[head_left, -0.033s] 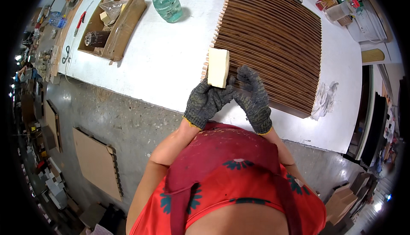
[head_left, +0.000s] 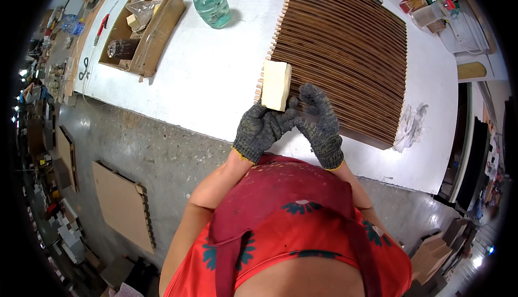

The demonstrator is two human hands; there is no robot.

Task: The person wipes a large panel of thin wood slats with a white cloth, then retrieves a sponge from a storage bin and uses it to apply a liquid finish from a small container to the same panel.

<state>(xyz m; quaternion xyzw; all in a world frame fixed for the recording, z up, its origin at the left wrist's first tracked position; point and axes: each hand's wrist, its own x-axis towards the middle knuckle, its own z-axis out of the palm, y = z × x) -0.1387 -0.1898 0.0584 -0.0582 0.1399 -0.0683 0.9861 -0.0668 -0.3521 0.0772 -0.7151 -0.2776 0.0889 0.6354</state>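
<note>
Both my hands wear dark grey knitted gloves with yellow cuffs and meet at the near left corner of a row of dark brown wooden slats. My left hand is closed on the near end of a pale yellow foam block, whose far end sticks out over the slats' pale left ends. Close beside it, my right hand has its thumb toward the left hand's fingers and its other fingers bent above the slats, apart from the thumb. Nothing shows in its grasp.
On the white table stand a clear bottle with a green cap and a cardboard box holding a dark jar and plastic wrap. Scissors and a red-handled tool lie left. A crumpled white cloth lies right.
The foam block has turned very slightly to the right in my left hand. Both hands stay in nearly the same place.
</note>
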